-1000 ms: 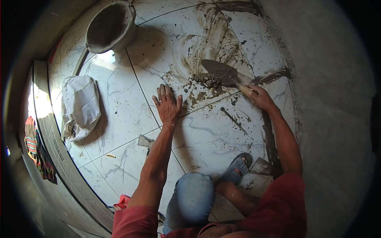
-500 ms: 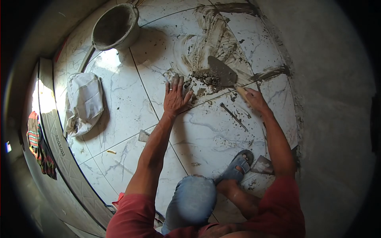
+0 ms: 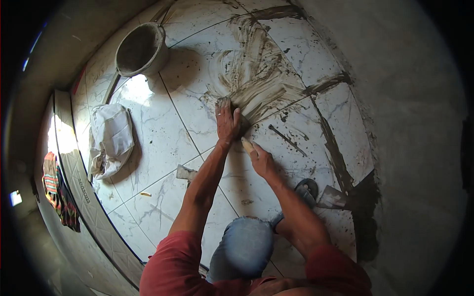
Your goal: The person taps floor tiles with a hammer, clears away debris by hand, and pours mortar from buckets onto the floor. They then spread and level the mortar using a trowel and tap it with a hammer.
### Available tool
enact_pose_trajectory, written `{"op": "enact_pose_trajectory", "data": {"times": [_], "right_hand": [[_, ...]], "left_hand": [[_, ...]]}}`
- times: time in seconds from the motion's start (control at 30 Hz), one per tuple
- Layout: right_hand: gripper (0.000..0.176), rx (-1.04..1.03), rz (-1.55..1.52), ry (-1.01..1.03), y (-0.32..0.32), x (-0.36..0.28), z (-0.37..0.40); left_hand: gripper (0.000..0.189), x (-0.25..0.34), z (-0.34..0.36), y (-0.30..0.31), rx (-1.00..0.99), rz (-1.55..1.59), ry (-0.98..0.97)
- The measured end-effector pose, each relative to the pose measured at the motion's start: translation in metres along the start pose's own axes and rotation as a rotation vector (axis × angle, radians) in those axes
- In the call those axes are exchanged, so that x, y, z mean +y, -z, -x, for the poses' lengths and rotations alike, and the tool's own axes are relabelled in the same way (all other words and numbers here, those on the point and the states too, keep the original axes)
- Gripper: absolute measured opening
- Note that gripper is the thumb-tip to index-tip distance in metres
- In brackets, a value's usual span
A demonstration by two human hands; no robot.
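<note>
My right hand (image 3: 262, 162) grips the wooden handle of a trowel (image 3: 247, 145). Its dark blade lies low against the tiles, close beside my left hand (image 3: 227, 124), and is partly hidden by it. My left hand is stretched out, fingers extended, palm down at the dark wet mortar (image 3: 223, 101). Whether its palm presses on the mortar or the blade cannot be made out. Beyond both hands, smeared mortar streaks (image 3: 261, 74) spread over the white marbled tiles (image 3: 168, 123).
A bucket (image 3: 142, 49) stands at the upper left, above a crumpled white sack (image 3: 112, 140). A thin dark rod (image 3: 287, 140) lies right of my hands. A flat scraper (image 3: 186, 172) is by my left forearm; another flat metal blade (image 3: 332, 198) lies near my sandal (image 3: 307, 191).
My right hand has swept the trowel left and toward me, up to my left hand. The loose mortar pile has gone from the middle tile, leaving streaks. My left hand has shifted slightly right.
</note>
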State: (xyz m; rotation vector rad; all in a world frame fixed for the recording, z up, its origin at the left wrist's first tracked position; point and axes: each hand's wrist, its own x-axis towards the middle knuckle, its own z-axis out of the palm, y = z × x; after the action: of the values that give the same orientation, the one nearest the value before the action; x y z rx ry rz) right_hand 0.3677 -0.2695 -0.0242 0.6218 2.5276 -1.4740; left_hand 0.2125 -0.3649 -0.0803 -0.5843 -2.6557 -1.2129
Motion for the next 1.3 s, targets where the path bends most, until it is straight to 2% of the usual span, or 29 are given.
{"op": "enact_pose_trajectory", "data": {"times": [0.07,0.13,0.17,0.2,0.27,0.33,0.4,0.43,0.5,0.57,0.67,0.7,0.73,0.77,0.8,0.83,0.87,0.9,0.93,1.0,1.07,1.13,1.17,1.23,1.3], "right_hand": [[0.045,0.053,-0.043,0.046,-0.005,0.009,0.005],[0.047,0.136,-0.039,0.122,-0.009,0.025,0.008],[0.045,0.077,-0.108,0.016,-0.003,0.023,0.014],[0.044,0.020,-0.182,-0.091,0.005,0.022,0.022],[0.044,-0.019,-0.297,-0.174,0.024,0.020,0.039],[0.045,0.031,-0.273,-0.141,0.046,0.027,0.058],[0.046,0.018,-0.323,-0.217,0.078,0.017,0.080],[0.048,0.056,-0.311,-0.165,0.087,0.032,0.090],[0.051,-0.031,-0.287,-0.257,0.130,0.025,0.117],[0.052,-0.023,-0.276,-0.300,0.177,0.023,0.154],[0.050,0.015,-0.210,-0.361,0.234,0.036,0.231],[0.049,0.103,-0.218,-0.346,0.246,0.042,0.259],[0.049,0.183,-0.225,-0.325,0.255,0.051,0.291],[0.049,0.262,-0.248,-0.395,0.261,0.058,0.334],[0.046,0.317,-0.304,-0.417,0.265,0.063,0.368],[0.044,0.371,-0.352,-0.425,0.270,0.067,0.398],[0.044,0.419,-0.362,-0.455,0.273,0.072,0.431],[0.043,0.536,-0.429,-0.492,0.271,0.074,0.471],[0.042,0.645,-0.499,-0.529,0.262,0.076,0.510],[0.041,0.848,-0.389,-0.684,0.245,0.081,0.583],[0.039,1.042,-0.420,-0.764,0.231,0.066,0.650],[0.040,1.191,-0.599,-0.830,0.226,0.048,0.700],[0.040,1.197,-0.600,-0.829,0.219,0.047,0.723],[0.041,1.403,-0.517,-1.033,0.202,0.048,0.766],[0.042,1.507,-0.551,-1.042,0.191,0.048,0.796]], "left_hand": [[0.050,0.010,0.004,-0.005,-0.011,0.035,0.018],[0.051,0.016,0.007,-0.003,0.090,0.178,0.072],[0.054,0.017,0.009,0.003,0.134,0.257,0.179],[0.054,0.011,0.017,0.009,0.114,0.254,0.179],[0.057,-0.004,0.025,0.030,0.282,0.328,0.271],[0.061,-0.042,0.043,0.041,0.187,0.246,0.250],[0.060,-0.045,0.044,0.052,0.131,0.184,0.139],[0.060,-0.039,0.044,0.057,0.128,0.260,0.184],[0.059,-0.042,0.053,0.062,0.114,0.322,0.258],[0.057,-0.055,0.050,0.057,0.087,0.380,0.300],[0.057,-0.078,0.052,0.050,0.045,0.285,0.271],[0.055,-0.155,0.051,0.034,0.028,0.117,-0.015],[0.053,-0.159,0.051,0.029,0.083,-0.055,-0.127],[0.048,-0.102,0.050,0.043,0.046,0.045,0.090],[0.056,-0.213,0.032,0.023,0.120,-0.371,-0.427],[0.059,-0.179,0.034,0.025,0.235,-0.116,-0.647],[0.062,-0.157,0.029,0.026,0.198,-0.379,-0.340],[0.062,-0.134,0.036,0.032,0.286,-0.611,-0.546],[0.065,-0.138,0.040,0.024,0.366,-0.653,-0.544],[0.065,-0.141,0.047,0.021,0.321,-0.629,-0.582],[0.065,-0.128,0.052,0.025,0.253,-0.598,-0.590],[0.065,-0.115,0.053,0.030,0.206,-0.578,-0.584],[0.065,-0.110,0.052,0.033,0.193,-0.568,-0.573],[0.065,-0.099,0.052,0.038,0.166,-0.543,-0.560],[0.065,-0.082,0.054,0.042,0.140,-0.512,-0.560]]}}
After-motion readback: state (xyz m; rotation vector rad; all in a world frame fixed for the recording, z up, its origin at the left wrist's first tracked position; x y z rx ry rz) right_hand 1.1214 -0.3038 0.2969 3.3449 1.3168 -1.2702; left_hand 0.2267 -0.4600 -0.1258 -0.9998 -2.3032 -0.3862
